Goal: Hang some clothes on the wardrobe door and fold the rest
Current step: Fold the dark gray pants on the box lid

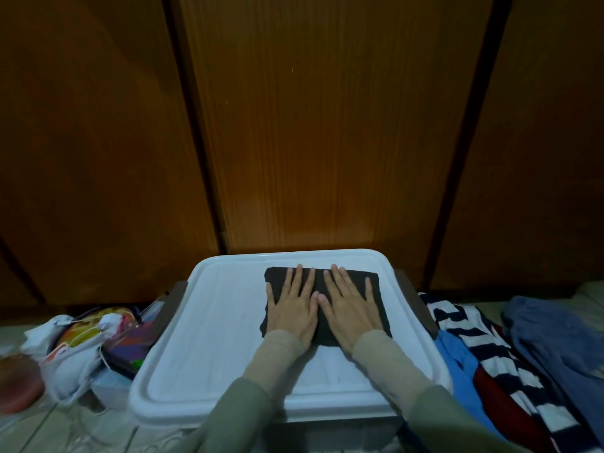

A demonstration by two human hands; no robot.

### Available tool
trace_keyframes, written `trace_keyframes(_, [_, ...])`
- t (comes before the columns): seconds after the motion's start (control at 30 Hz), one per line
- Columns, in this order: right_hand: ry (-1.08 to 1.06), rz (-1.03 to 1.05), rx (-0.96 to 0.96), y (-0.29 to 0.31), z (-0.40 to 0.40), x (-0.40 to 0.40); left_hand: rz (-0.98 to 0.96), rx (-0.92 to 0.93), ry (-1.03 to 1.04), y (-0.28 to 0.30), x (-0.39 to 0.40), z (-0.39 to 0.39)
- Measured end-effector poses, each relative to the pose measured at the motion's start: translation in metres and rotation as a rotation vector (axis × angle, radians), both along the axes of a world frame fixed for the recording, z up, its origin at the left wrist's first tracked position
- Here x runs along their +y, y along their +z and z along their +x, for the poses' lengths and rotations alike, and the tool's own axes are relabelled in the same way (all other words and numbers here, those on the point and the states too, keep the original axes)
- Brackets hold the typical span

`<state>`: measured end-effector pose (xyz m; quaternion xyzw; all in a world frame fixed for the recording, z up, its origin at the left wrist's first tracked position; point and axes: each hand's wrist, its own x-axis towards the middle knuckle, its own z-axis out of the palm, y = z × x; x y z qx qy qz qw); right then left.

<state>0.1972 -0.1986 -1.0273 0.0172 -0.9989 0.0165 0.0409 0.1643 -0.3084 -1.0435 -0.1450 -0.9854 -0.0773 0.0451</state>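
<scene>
Wardrobe doors: the brown wooden wardrobe doors (327, 125) fill the back of the view; nothing hangs on the part that shows, so the hanging step is not visibly done.
White lid: a white storage-box lid (209, 322) serves as the folding surface, just in front of the doors.
Clothes left: a pile lies to the right of the lid, namely a striped garment (483, 348), a bright blue piece (457, 358) and a grey-blue garment (555, 328). All look unfolded, so most of the folding seems still ahead.
Dark garment: a dark garment (369, 282), already a compact rectangle, lies on the far right part of the lid; its fold looks nearly finished.
Left hand: the left hand (292, 305) lies flat on the cloth's left half, fingers straight and spread, pressing, gripping nothing.
Right hand: the right hand (351, 305) presses likewise on the right half, thumbs almost touching.
</scene>
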Motion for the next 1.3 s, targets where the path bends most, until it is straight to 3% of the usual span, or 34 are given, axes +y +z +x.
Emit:
trace_keyframes(0.13, [-0.056, -0.075, -0.103, -0.009, -0.019, 0.003, -0.051, -0.097, -0.046, 0.000, -0.003, -0.015])
trace_keyframes(0.23, [-0.104, -0.154, -0.116, -0.012, -0.030, 0.006, 0.021, -0.166, -0.011, -0.004, -0.002, -0.029])
trace_keyframes(0.37, [-0.248, -0.218, -0.133, -0.016, -0.036, 0.006, 0.141, -0.233, 0.102, -0.007, -0.002, -0.037])
trace_keyframes(0.53, [-0.445, -0.404, -0.132, -0.018, -0.032, 0.007, 0.134, -0.272, 0.229, -0.012, 0.002, -0.043])
trace_keyframes(0.67, [-0.505, -0.482, -0.085, -0.019, -0.024, 0.004, 0.282, -0.249, 0.373, -0.004, 0.008, -0.026])
trace_keyframes(0.8, [-0.493, -0.369, 0.015, -0.018, -0.006, 0.004, 0.228, -0.104, 0.518, -0.008, 0.014, -0.008])
trace_keyframes(0.97, [-0.497, -0.323, 0.030, -0.014, 0.003, 0.005, 0.222, -0.135, 0.560, -0.007, 0.019, 0.000])
trace_keyframes(1.3, [-0.432, -0.562, 0.006, -0.005, 0.026, 0.017, 0.402, -0.244, 0.477, 0.004, 0.011, 0.021])
